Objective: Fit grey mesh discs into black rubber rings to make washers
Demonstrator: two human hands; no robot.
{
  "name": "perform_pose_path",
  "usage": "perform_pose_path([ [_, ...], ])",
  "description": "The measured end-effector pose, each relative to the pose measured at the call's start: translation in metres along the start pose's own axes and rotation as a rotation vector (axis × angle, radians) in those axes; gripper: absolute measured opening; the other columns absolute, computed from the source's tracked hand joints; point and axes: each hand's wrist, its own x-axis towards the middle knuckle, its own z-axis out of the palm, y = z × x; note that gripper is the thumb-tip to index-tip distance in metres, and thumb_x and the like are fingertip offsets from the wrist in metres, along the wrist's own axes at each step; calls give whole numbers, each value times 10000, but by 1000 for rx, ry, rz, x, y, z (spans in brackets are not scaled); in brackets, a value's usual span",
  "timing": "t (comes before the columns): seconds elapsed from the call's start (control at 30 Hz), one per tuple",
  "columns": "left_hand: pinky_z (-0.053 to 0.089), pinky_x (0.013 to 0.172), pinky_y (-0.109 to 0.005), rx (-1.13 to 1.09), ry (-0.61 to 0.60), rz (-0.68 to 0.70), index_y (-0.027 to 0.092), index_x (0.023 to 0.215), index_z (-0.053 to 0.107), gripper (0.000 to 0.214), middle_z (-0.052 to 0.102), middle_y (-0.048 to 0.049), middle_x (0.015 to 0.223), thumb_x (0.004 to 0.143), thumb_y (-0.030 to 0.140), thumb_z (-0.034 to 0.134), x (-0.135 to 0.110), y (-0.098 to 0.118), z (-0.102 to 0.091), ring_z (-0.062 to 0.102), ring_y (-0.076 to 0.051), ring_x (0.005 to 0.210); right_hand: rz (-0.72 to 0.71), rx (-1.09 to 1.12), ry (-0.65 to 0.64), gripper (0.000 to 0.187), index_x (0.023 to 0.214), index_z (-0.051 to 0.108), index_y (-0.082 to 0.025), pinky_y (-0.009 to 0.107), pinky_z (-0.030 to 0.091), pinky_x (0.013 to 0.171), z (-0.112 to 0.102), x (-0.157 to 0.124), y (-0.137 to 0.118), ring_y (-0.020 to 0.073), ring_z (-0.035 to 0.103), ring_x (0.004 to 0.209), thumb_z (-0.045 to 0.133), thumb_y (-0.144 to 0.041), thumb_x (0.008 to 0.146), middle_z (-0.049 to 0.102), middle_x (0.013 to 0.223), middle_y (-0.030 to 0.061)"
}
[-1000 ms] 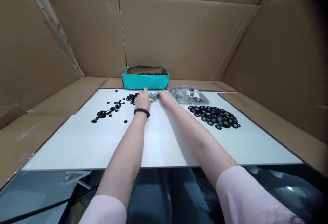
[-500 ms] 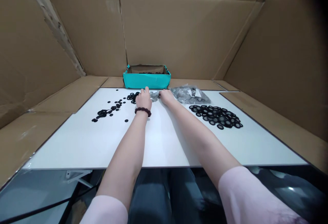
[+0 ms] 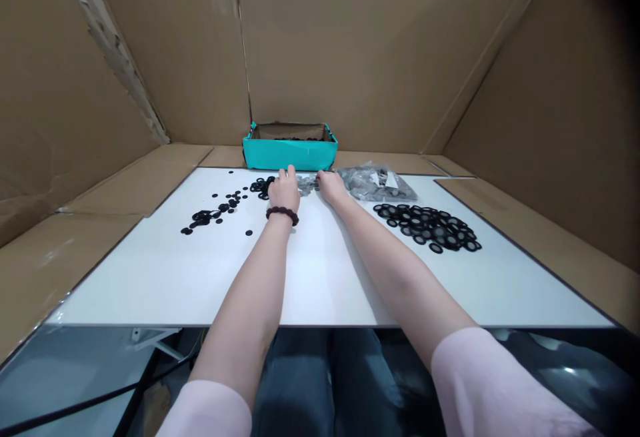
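Observation:
My left hand (image 3: 284,192), with a dark beaded bracelet at the wrist, is at the far part of the white table. Two of its fingers stretch out apart; the other fingertips are hidden. Just left of it lies a small heap of black rings (image 3: 260,188). Several translucent grey discs (image 3: 306,185) lie between my hands. My right hand (image 3: 331,187) is closed at the right edge of these discs, its fingers curled together. Something small and dark shows at its fingertips, too small to make out.
A clear plastic bag (image 3: 376,184) of grey pieces lies right of my right hand. Behind stands a turquoise box (image 3: 290,155) with black pieces inside. A large pile of black rings with grey centres (image 3: 430,227) is at right; small black discs (image 3: 203,217) lie scattered left. Cardboard walls (image 3: 375,57) surround the table.
The whole view has shifted slightly. Both hands stay by the grey discs, with the right hand still closed and its fingertips slightly changed in pose.

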Motion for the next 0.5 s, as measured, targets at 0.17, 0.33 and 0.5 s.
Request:
perform_pose_path([
  [0.17,443,795,-297,-20,1,26,121,1259,473,411,582,-164,1119,880,43,334,0,0,-1,638,-235,995,153,230,76,294,1107,612,-103,337,428,847,-4,-2,-2,282,631,984,374,-150,940,684,1061,199],
  [0.33,446,788,-306,-70,6,80,116,1220,505,389,582,-179,1120,871,41,350,0,1,1,644,-243,973,290,607,198,212,909,639,-114,303,454,823,-7,-6,3,224,631,852,448,-79,825,700,902,136],
  [0.5,460,781,-301,-260,2,78,142,1178,539,341,607,-160,1147,886,94,370,-1,4,3,639,-237,980,346,934,160,84,703,561,-163,256,473,645,-17,-36,9,147,571,609,505,-112,740,629,657,26],
])
